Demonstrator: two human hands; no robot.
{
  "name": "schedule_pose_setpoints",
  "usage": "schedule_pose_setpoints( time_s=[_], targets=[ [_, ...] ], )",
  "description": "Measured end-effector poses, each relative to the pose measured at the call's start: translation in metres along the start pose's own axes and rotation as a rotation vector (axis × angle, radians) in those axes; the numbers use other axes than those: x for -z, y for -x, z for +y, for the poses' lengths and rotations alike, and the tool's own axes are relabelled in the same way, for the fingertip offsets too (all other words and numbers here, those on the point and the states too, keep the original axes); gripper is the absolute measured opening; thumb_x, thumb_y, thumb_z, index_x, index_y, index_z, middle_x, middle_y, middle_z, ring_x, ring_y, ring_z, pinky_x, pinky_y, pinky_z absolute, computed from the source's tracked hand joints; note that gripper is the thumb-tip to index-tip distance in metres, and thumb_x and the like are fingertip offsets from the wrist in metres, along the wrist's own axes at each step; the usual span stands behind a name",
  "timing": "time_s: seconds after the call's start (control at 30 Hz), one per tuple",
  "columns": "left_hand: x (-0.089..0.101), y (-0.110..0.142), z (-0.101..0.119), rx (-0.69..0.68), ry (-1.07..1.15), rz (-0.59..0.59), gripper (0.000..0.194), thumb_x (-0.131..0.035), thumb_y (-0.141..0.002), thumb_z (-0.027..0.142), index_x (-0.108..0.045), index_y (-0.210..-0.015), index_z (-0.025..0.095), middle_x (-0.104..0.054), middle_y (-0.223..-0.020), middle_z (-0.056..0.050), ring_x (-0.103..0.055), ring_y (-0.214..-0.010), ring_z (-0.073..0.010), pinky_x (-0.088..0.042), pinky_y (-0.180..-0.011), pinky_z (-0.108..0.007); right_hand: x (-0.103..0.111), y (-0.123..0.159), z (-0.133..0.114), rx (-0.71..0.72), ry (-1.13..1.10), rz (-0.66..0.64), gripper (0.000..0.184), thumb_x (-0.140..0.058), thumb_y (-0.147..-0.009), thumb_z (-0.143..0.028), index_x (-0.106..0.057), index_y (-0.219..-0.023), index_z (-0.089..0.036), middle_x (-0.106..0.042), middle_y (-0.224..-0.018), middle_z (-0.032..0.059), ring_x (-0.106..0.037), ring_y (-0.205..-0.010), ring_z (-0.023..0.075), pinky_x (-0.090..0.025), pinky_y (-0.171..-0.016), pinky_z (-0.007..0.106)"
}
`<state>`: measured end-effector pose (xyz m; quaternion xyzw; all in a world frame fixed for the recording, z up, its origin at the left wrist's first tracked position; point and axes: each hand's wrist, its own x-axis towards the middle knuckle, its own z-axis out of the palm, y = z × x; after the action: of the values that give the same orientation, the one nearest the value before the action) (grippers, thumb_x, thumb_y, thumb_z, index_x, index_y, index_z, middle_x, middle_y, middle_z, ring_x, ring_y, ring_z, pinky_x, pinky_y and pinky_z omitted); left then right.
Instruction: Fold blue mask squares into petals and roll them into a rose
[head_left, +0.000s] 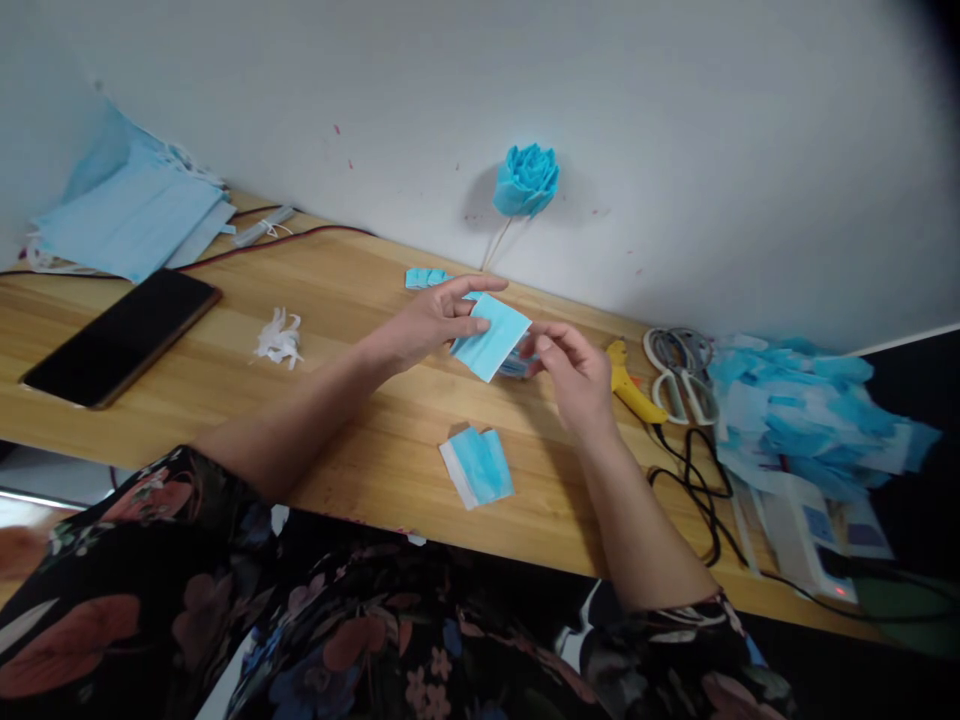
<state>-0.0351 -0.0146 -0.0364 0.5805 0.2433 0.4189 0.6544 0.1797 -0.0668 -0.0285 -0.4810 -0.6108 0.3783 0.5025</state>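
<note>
Fabric square (pixel 495 335) is pinched by the left hand (pixel 431 322) above the table (pixel 367 430); whether anything is gripped by the right hand (pixel 576 378) cannot be told, as bluish material (pixel 517 362) beside it is half hidden. One blue strip (pixel 425 278) is partly covered; one flower (pixel 527 180) and one phone (pixel 124 335) are fully seen.

Close head-worn view, forward and down over the desk (pixel 367 450)

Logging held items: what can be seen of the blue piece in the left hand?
The light-blue piece is a flat, four-sided, fabric-like sheet with paler edges. The left hand holds it tilted above the wooden table, thumb on its visible face. The right hand is by its right corner; whether it touches is unclear.
</note>
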Motion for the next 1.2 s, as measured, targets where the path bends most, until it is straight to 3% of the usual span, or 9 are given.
schedule_pose_setpoints(
  time_s=[0.17, 0.33, 0.43, 0.53, 0.67, 0.77, 0.87, 1.0, 1.2],
  targets=[
    [-0.005, 0.003, 0.005, 0.042, 0.026, -0.088, 0.064, -0.080, -0.078, 0.038, -0.057, -0.136, 0.020, -0.074, -0.100, -0.008, -0.070, -0.082, -0.0178, -0.054, -0.073, -0.029, 0.001, -0.001, 0.003, 0.241, 0.163, 0.037, 0.046, -0.070, -0.083, -0.028, -0.059, -0.126, -0.034, -0.064, -0.129, 0.0034, -0.061, -0.119, 0.0220, -0.057, -0.085, 0.037],
    [-0.010, 0.005, 0.010, 0.073, 0.024, -0.133, 0.061, -0.081, -0.077, 0.036, -0.060, -0.132, 0.019, -0.074, -0.094, -0.007, -0.069, -0.078, -0.0158, -0.053, -0.071, -0.027, 0.007, 0.000, -0.003, 0.433, 0.275, -0.092, 0.013, -0.069, -0.082, -0.021, -0.069, -0.092, -0.029, -0.066, -0.125, 0.0019, -0.059, -0.121, 0.0253, -0.049, -0.103, 0.050],
    [-0.009, 0.005, 0.011, 0.078, -0.055, -0.047, 0.054, -0.075, -0.083, 0.036, -0.060, -0.131, 0.016, -0.071, -0.077, -0.002, -0.063, -0.063, -0.0115, -0.049, -0.061, -0.024, 0.015, -0.006, -0.003, 0.467, 0.148, -0.037, 0.007, -0.070, -0.082, -0.024, -0.066, -0.086, -0.028, -0.068, -0.117, 0.0023, -0.060, -0.121, 0.0249, -0.046, -0.105, 0.050],
    [-0.007, 0.004, 0.009, 0.023, -0.176, 0.110, 0.040, -0.065, -0.089, 0.031, -0.064, -0.125, 0.014, -0.070, -0.076, -0.003, -0.061, -0.062, -0.0103, -0.046, -0.059, -0.022, 0.024, -0.015, 0.000, 0.415, -0.030, 0.122, 0.010, -0.070, -0.083, -0.031, -0.062, -0.087, -0.026, -0.069, -0.110, 0.0024, -0.063, -0.116, 0.0229, -0.049, -0.102, 0.046],
    [-0.008, 0.002, 0.003, -0.143, -0.488, 0.239, 0.026, -0.058, -0.091, 0.027, -0.071, -0.110, 0.016, -0.075, -0.102, -0.008, -0.068, -0.092, -0.0170, -0.053, -0.081, -0.029, 0.034, -0.025, 0.007, 0.246, -0.057, 0.349, 0.022, -0.068, -0.083, -0.042, -0.055, -0.086, -0.026, -0.065, -0.088, 0.0004, -0.066, -0.091, 0.0189, -0.053, -0.089, 0.039],
    [-0.011, 0.001, -0.002, -0.342, -0.789, 0.176, 0.027, -0.055, -0.092, 0.025, -0.072, -0.111, 0.019, -0.072, -0.122, -0.009, -0.064, -0.115, -0.0230, -0.049, -0.101, -0.041, 0.036, -0.027, 0.012, 0.116, 0.001, 0.430, 0.026, -0.069, -0.081, -0.045, -0.054, -0.088, -0.025, -0.058, -0.080, -0.0003, -0.062, -0.079, 0.0166, -0.053, -0.074, 0.032],
    [-0.012, 0.002, -0.007, -0.469, -1.031, 0.032, 0.032, -0.053, -0.093, 0.024, -0.070, -0.120, 0.018, -0.068, -0.131, -0.011, -0.059, -0.126, -0.0264, -0.043, -0.110, -0.048, 0.035, -0.026, 0.013, 0.044, -0.030, 0.410, 0.031, -0.072, -0.078, -0.046, -0.055, -0.094, -0.026, -0.056, -0.081, -0.0003, -0.059, -0.077, 0.0155, -0.052, -0.067, 0.028],
    [-0.013, 0.005, -0.011, -0.482, -1.231, -0.088, 0.034, -0.054, -0.094, 0.025, -0.067, -0.125, 0.017, -0.066, -0.133, -0.012, -0.056, -0.129, -0.0288, -0.043, -0.110, -0.051, 0.031, -0.024, 0.008, 0.010, -0.103, 0.358, 0.036, -0.072, -0.076, -0.049, -0.054, -0.099, -0.028, -0.057, -0.084, -0.0007, -0.059, -0.076, 0.0147, -0.052, -0.059, 0.025],
    [-0.014, 0.006, -0.012, -0.497, -1.330, -0.161, 0.026, -0.055, -0.094, 0.023, -0.072, -0.113, 0.018, -0.069, -0.128, -0.010, -0.059, -0.125, -0.0280, -0.044, -0.108, -0.049, 0.025, -0.022, 0.004, -0.103, -0.242, 0.346, 0.037, -0.076, -0.071, -0.044, -0.057, -0.098, -0.027, -0.056, -0.082, -0.0040, -0.054, -0.065, 0.0099, -0.047, -0.049, 0.020]
  ],
)
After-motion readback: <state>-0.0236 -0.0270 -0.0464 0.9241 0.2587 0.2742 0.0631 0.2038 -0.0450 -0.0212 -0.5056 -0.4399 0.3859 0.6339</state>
